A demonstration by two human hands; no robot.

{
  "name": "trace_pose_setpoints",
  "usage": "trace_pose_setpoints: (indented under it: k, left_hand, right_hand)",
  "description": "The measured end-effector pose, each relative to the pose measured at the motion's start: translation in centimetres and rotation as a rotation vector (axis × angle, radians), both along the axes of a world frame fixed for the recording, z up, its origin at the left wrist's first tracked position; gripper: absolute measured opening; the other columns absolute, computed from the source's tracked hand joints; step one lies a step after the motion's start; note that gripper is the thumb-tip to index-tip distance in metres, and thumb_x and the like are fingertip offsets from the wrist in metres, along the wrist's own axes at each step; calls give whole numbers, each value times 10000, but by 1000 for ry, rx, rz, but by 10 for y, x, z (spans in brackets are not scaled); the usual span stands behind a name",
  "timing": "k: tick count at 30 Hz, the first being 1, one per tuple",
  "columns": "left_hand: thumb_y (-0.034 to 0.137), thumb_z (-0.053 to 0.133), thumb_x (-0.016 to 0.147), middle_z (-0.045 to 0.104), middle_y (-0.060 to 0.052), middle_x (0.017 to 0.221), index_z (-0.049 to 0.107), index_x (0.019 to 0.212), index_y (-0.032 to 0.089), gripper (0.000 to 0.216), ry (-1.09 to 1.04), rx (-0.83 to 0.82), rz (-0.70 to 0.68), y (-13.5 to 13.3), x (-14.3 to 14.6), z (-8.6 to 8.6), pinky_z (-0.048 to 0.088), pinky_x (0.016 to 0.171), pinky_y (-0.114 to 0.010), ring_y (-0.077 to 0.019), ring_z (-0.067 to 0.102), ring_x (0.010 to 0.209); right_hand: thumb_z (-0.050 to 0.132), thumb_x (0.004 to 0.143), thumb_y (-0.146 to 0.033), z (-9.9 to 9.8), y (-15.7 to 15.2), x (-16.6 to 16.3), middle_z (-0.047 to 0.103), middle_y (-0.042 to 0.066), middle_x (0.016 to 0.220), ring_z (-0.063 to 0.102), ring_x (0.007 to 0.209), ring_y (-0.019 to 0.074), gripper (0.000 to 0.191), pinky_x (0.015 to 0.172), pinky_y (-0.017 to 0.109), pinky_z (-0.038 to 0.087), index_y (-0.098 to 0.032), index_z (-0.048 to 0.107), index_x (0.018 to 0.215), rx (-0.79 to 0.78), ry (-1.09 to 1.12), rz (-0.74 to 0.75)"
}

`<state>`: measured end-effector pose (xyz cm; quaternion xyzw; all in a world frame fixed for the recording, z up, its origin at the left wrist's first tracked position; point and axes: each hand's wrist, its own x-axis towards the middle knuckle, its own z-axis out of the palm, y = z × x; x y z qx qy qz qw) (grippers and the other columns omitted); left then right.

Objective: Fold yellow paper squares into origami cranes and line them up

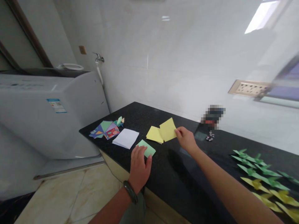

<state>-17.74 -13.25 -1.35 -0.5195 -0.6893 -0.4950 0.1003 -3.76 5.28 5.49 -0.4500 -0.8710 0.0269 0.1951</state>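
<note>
My right hand [186,139] pinches the right edge of a yellow square sheet of paper [168,129], raised at a tilt. Beside that sheet lies a yellow paper stack [154,134], which its left edge meets or overlaps. My left hand [140,165], with a dark bangle on the wrist, rests its fingers on a small stack of green paper squares [147,149], thumb apart. To the left of the green stack is a white paper stack [126,138]. Several folded paper cranes, green [253,166] and yellow [273,197], stand at the right.
The black countertop [133,113] runs along a tiled wall. Patterned coloured papers [105,129] and a small folded piece [120,120] lie at its far left end. A pixelated phone-like object [213,115] with a beaded strap [210,136] leans by the wall. A washing machine [77,96] stands left.
</note>
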Motion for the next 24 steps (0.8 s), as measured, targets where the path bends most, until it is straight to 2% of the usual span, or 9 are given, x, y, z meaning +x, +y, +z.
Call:
trace_pose_setpoints:
  k: [3, 5, 7, 10, 11, 13, 16, 20, 24]
  left_hand:
    - [423, 441, 835, 611, -139, 1039, 556, 998, 162, 328, -453, -195, -375, 15, 31, 22, 404, 923, -448, -239, 553, 1017]
    - [513, 344, 848, 615, -165, 1070, 515, 1100, 158, 468, -946, -367, -664, 36, 57, 40, 434, 880, -425, -238, 573, 1023]
    - [624, 198, 827, 576, -212, 1152, 433, 1222, 128, 677, -1411, -529, -864, 63, 81, 57, 416, 878, -465, -276, 557, 1067]
    - [674, 199, 792, 537, -228, 1212, 448, 1231, 73, 784, -1787, -549, -1158, 104, 112, 70, 366, 918, -498, -333, 526, 1097]
    - [638, 227, 812, 555, -231, 1186, 463, 1217, 45, 755, -1846, -562, -1243, 116, 120, 70, 358, 933, -482, -331, 527, 1095]
    - [478, 308, 867, 599, -210, 1128, 478, 1205, 25, 590, -1913, -635, -1306, 133, 135, 67, 355, 950, -448, -301, 552, 1068]
    - [318, 352, 881, 622, -187, 1095, 491, 1199, 30, 451, -1900, -645, -1236, 147, 149, 56, 382, 938, -418, -268, 583, 1022]
    - [281, 442, 859, 624, -176, 1090, 536, 1139, 44, 379, -1736, -593, -1111, 149, 147, 47, 458, 852, -406, -253, 611, 949]
    - [287, 473, 851, 622, -168, 1083, 573, 1090, 63, 343, -1613, -663, -1177, 145, 138, 47, 515, 729, -389, -229, 622, 864]
  right_hand:
    - [323, 900, -339, 2, -15, 51, 675, 80, 806, 624, 710, 173, 320, 626, 243, 453, -167, 592, 891, 38, 151, -49]
    - [397, 875, -291, 0, -29, 88, 682, 79, 869, 632, 794, 182, 229, 720, 269, 475, -180, 595, 908, 143, 256, 49]
    - [440, 854, -218, -4, -43, 122, 678, 78, 947, 624, 888, 183, 174, 804, 304, 477, -191, 582, 951, 265, 276, 193]
    - [486, 804, -105, -10, -57, 162, 658, 78, 1015, 583, 990, 191, 211, 845, 343, 480, -199, 559, 978, 390, 267, 318]
    - [495, 790, -85, -11, -60, 172, 656, 74, 1008, 570, 1003, 199, 218, 853, 362, 476, -203, 561, 961, 394, 266, 323]
    - [503, 775, -75, -11, -60, 185, 662, 59, 954, 561, 988, 210, 217, 846, 391, 472, -214, 570, 927, 368, 269, 299]
    - [528, 768, -85, -9, -52, 191, 663, 45, 858, 563, 912, 203, 172, 817, 392, 463, -212, 583, 871, 290, 321, 300]
    - [567, 781, -137, -7, -38, 186, 647, 28, 778, 562, 837, 178, 98, 805, 371, 444, -215, 605, 826, 161, 462, 298]
    - [620, 758, -223, -15, -32, 181, 602, 72, 953, 537, 948, 205, 32, 833, 382, 418, -201, 612, 736, 40, 639, 149]
